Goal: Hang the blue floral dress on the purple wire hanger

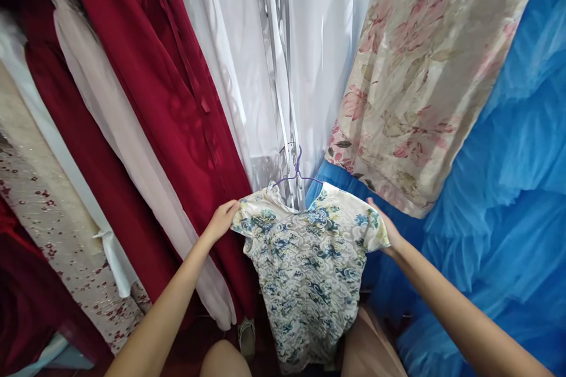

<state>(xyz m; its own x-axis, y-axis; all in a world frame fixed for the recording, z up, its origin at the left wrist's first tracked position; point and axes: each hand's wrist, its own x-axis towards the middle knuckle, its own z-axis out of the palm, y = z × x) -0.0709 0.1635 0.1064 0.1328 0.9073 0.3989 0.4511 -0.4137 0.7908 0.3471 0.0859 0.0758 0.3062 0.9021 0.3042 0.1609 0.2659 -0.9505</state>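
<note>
A short-sleeved floral dress, cream with blue and yellow flowers, hangs upright in front of me on a purple wire hanger. Its left-side sleeve is pinched near the shoulder by my left hand. At the opposite sleeve, my right hand grips the edge, with most of its fingers behind the cloth. Between both hands the dress is spread wide, and the hanger shows above the neckline. The hem drops between my knees.
Long garments hang close behind: a dark red dress, white cloth, a beige floral garment and blue ruffled tulle. A shoe stands on the dark floor below.
</note>
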